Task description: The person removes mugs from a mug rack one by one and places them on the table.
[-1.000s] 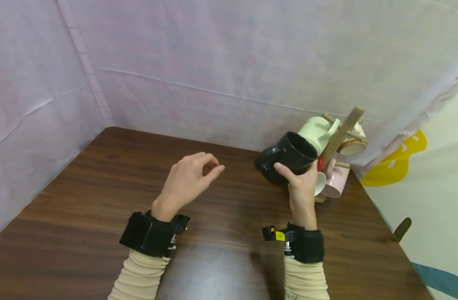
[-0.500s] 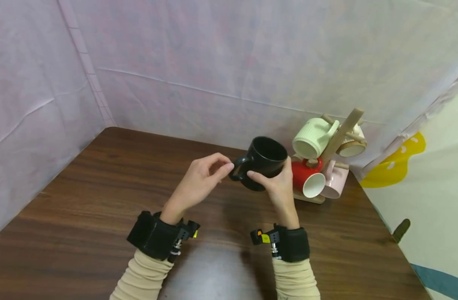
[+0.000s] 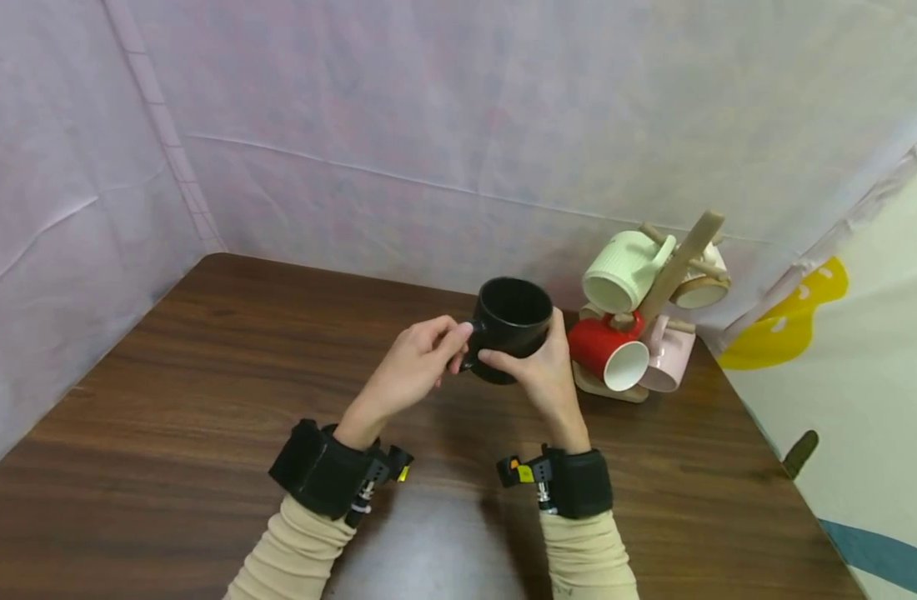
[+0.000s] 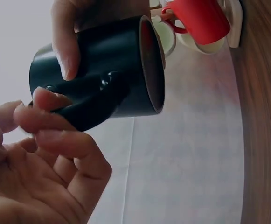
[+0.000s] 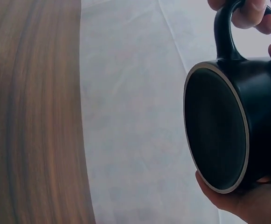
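Note:
A black mug (image 3: 513,327) is held up above the table between both hands, its mouth facing up and its handle to the left. My right hand (image 3: 544,371) grips the mug's body from the right, thumb across the near side. At the handle, my left hand (image 3: 413,362) has its fingers curled round it with the thumb on top. In the left wrist view, fingers (image 4: 74,142) of the left hand pass by the handle (image 4: 95,109). The right wrist view gives the mug's flat base (image 5: 217,130), clear of the table.
To the right stands a wooden mug rack (image 3: 683,258). On it hang a pale green mug (image 3: 623,271), a red mug (image 3: 597,346), a pink mug (image 3: 670,358) and a white mug with a brown base (image 3: 702,279). A fabric wall (image 3: 398,150) borders the wooden table (image 3: 203,400).
My right hand has brought the black mug leftward from in front of the rack, uncovering the red mug. My left hand has moved right and taken hold of the handle.

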{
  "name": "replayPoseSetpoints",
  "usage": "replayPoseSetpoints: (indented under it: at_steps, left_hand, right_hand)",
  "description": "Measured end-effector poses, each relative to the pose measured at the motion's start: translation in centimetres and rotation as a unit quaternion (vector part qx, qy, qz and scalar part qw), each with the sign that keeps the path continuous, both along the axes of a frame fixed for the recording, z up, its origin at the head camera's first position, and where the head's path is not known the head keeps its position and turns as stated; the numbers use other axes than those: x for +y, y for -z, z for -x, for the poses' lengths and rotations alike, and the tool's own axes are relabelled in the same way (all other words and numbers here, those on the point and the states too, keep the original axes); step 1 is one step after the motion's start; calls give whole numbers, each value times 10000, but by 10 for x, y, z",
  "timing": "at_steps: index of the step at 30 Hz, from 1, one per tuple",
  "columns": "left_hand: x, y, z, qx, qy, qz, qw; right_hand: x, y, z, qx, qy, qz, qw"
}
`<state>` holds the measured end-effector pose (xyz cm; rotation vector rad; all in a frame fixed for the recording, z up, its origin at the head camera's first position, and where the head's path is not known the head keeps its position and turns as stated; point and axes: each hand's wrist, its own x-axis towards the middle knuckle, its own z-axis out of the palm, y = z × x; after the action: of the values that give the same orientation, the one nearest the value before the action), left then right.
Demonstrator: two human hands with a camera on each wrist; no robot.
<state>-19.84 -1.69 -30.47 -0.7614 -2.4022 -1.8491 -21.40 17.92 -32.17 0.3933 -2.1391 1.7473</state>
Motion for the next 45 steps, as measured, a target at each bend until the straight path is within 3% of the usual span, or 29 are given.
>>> replayPoseSetpoints:
  at_steps: [8,13,27,39,45]
  left_hand:
    - [-6,-3,0,-96,-67,477,9988]
    - [-9,-7,0,-288,-199,465,9983]
    - [-19,-9,2,-90,-672,384,9970]
    - [-37,-10,6,64,-1078,386,9934]
    - [-50,-9,9,149,-1352,431,9898]
  right_hand:
    - [-5,6,2,-267,-136,-160,9994]
    - [-3,3,1,-440,-200,-315,9983]
    - [15,-5,2,-85,-373,144,9992]
    - [34,-20,9,-79,316,79,9994]
    - [57,-30,18,302,1081,176,9935]
